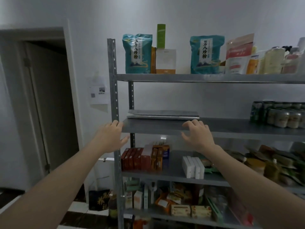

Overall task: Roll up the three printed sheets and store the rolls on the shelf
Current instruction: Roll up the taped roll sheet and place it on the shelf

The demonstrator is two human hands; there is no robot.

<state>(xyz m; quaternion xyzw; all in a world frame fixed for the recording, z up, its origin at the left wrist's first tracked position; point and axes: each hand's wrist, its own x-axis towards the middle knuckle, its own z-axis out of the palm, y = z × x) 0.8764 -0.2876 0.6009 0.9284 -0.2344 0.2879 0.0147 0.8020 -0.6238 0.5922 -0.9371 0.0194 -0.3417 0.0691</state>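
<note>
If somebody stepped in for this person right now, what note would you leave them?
Left hand: open, holds nothing, at the rack's front left post.
Right hand: open, fingers loosely spread over the front edge of the second shelf, holds nothing.
Rolls: lying lengthwise on that shelf, toward its left back, just beyond both hands. The picture is too dim and blurred to count them.
Done: rolled sheets are stored on the shelf, and neither hand grips one.
Left: check that all three rolls are there and lie steady. If so, the job looks finished.
</note>
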